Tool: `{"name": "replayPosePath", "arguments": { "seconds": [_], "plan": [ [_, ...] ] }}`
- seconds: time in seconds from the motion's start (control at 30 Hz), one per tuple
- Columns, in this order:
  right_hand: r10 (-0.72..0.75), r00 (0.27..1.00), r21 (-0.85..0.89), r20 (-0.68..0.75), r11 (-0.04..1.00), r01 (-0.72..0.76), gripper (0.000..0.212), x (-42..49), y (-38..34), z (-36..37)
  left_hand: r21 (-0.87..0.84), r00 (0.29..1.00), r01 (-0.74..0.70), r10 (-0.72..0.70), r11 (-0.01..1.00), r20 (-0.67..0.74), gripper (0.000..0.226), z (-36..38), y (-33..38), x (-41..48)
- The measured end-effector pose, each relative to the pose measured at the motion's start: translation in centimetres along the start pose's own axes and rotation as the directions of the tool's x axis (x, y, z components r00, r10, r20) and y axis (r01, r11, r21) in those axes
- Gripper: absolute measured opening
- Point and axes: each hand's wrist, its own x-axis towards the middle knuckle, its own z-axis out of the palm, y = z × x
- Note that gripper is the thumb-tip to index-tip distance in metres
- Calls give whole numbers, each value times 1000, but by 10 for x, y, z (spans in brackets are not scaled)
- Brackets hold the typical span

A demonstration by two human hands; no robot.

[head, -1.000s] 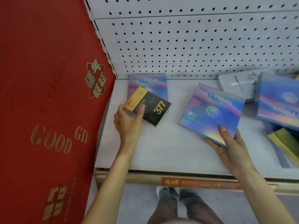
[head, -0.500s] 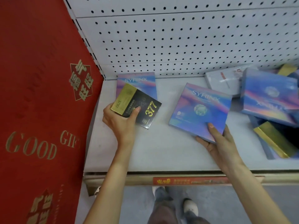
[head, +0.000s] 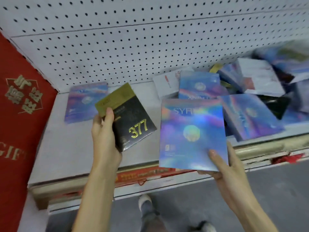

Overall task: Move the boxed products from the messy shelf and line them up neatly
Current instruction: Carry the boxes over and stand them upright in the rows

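My left hand (head: 104, 134) grips a black and gold box marked 377 (head: 128, 118), lifted above the white shelf (head: 70, 148). Behind it a holographic blue box (head: 83, 101) lies flat at the shelf's back left corner. My right hand (head: 224, 163) holds a larger holographic blue box (head: 192, 133) by its lower edge, thumb on the front, raised over the shelf's front lip. A messy heap of blue, white and black boxes (head: 247, 91) fills the right part of the shelf.
A tall red gift box with gold lettering (head: 18, 114) stands against the shelf's left end. White pegboard (head: 133, 44) forms the back wall. A price strip (head: 150, 174) runs along the shelf front. Feet (head: 145, 203) stand on the grey floor below.
Both hands have lifted their boxes off the shelf and drawn them toward me. The view has swung right, showing more of the heap.
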Motion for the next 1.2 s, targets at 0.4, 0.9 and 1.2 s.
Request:
{"name": "replayPosePath", "arguments": {
  "seconds": [0.4,0.9,1.2],
  "plan": [
    [-114,985,36,-128,992,119,35,-35,-76,-259,217,906,199,-263,956,330,19,147,-109,-186],
    [-136,915,106,-379,976,189,38,6,-157,-490,322,776,141,-306,936,552,20,378,-216,-268],
    [-165,896,33,-412,980,196,45,108,-218,-584,324,755,90,-277,942,595,18,553,-281,-244]
  ]
}}
